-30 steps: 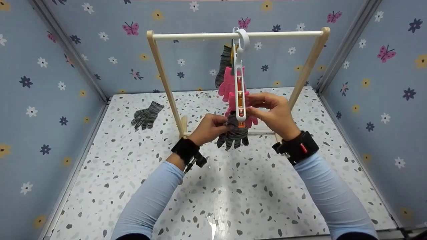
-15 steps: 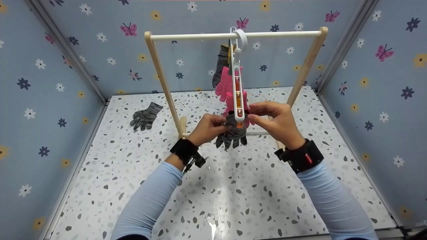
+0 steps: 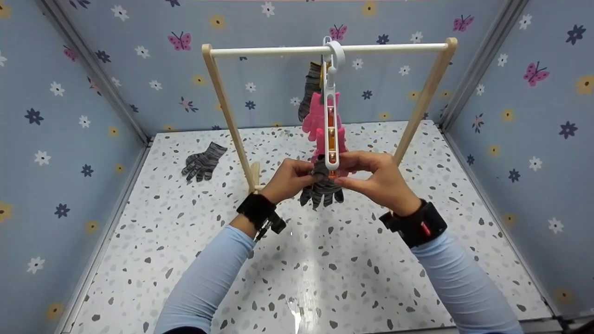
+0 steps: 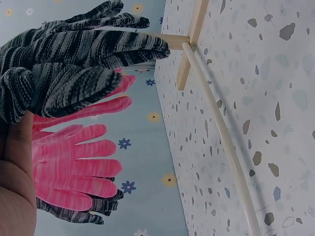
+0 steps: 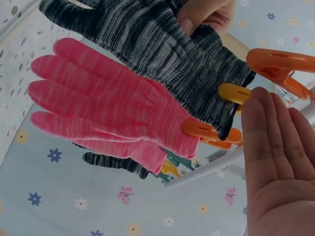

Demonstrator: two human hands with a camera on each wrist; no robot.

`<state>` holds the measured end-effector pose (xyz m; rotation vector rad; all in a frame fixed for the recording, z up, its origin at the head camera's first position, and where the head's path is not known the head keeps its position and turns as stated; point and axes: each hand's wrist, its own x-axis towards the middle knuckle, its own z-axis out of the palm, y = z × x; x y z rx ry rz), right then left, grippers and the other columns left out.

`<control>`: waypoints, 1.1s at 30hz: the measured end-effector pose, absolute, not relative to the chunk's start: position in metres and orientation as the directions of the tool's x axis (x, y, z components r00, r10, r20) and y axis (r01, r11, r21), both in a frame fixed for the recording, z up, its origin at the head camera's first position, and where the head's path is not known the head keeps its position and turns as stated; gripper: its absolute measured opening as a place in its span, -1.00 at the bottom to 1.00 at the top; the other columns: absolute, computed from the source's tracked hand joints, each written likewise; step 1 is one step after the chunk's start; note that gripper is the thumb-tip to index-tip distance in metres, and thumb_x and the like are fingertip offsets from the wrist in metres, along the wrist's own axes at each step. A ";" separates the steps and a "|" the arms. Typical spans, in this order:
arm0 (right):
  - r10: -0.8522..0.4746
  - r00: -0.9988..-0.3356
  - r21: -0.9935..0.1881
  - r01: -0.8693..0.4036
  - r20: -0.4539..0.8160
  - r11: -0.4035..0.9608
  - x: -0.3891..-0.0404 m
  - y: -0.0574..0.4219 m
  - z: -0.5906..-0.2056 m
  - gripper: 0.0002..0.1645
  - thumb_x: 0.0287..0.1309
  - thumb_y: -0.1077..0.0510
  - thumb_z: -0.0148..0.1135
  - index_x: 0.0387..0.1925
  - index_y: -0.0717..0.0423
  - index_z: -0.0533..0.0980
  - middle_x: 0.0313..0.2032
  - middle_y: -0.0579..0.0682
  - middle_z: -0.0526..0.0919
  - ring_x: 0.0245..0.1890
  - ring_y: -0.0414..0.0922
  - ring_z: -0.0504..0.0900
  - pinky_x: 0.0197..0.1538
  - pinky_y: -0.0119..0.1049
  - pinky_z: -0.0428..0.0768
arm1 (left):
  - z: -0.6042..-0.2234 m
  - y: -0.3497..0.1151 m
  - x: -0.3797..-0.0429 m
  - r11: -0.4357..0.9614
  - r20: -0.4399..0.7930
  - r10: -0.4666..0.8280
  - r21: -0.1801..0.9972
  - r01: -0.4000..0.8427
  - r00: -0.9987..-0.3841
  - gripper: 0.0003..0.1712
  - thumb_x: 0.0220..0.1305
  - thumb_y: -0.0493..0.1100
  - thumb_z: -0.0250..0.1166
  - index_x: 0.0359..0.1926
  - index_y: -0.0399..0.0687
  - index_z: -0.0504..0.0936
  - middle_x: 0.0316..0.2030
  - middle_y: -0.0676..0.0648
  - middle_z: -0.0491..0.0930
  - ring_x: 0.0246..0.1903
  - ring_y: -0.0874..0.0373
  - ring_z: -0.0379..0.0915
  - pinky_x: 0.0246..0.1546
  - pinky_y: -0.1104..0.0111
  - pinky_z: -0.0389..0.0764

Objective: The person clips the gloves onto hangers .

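Note:
A striped grey-and-black knit glove [image 3: 324, 191] hangs at the near end of a white hanger [image 3: 331, 120]. My left hand [image 3: 290, 180] pinches this glove near its cuff; the thumb shows on the knit in the right wrist view. A yellow clip [image 5: 233, 92] bites the cuff, and an orange clip [image 5: 275, 69] sits just beyond the cuff's edge. My right hand [image 3: 383, 178] is at the hanger's near end, fingers straight beside the clips; its thumb is out of sight in the right wrist view. Pink gloves [image 5: 98, 93] hang behind, one in another orange clip [image 5: 211, 132].
The hanger hooks over the white bar [image 3: 278, 52] of a wooden-sided rack [image 3: 227, 111]. Another striped glove [image 3: 204, 161] lies on the speckled surface [image 3: 185, 260] at the left. A further striped glove [image 3: 310, 90] hangs at the hanger's far end. Patterned walls [image 3: 153, 37] surround the surface.
My right hand first drew slightly back from the hanger, then came lower and nearer to its front end, beside the orange clip. My left hand stays on the striped glove.

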<state>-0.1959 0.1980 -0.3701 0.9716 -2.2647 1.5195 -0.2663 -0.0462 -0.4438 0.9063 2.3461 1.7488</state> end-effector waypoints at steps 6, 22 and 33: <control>-0.393 -0.752 -0.731 -0.640 0.530 0.239 -0.195 0.191 -0.370 -0.53 0.11 0.43 0.60 0.09 0.39 0.72 -0.05 0.24 0.86 -0.21 -0.11 0.81 0.00 -0.40 0.77 | -0.444 -0.046 -0.266 0.171 0.292 0.494 0.891 0.421 -0.819 -0.81 0.39 -0.37 0.44 -0.07 -0.44 0.83 -0.44 0.06 0.69 -0.55 0.40 0.39 -0.46 0.53 0.42; -0.374 -0.762 -0.736 -0.631 0.528 0.246 -0.194 0.177 -0.369 -0.69 0.15 0.37 0.61 -0.05 0.33 0.76 -0.17 0.23 0.86 -0.25 -0.29 0.78 -0.14 -0.43 0.69 | -0.444 -0.047 -0.264 0.169 0.300 0.474 0.891 0.420 -0.828 -0.83 0.37 -0.37 0.45 -0.10 -0.45 0.82 -0.43 0.04 0.72 -0.53 0.41 0.43 -0.44 0.54 0.46; -0.388 -0.723 -0.686 -0.681 0.572 0.256 -0.192 0.177 -0.368 -0.73 0.15 0.38 0.59 -0.11 0.37 0.74 -0.23 0.16 0.85 -0.27 -0.32 0.76 -0.13 -0.45 0.67 | -0.444 -0.054 -0.264 0.148 0.284 0.472 0.908 0.393 -0.834 -0.80 0.38 -0.36 0.45 -0.07 -0.45 0.81 -0.32 -0.06 0.78 -0.46 0.41 0.53 -0.36 0.52 0.55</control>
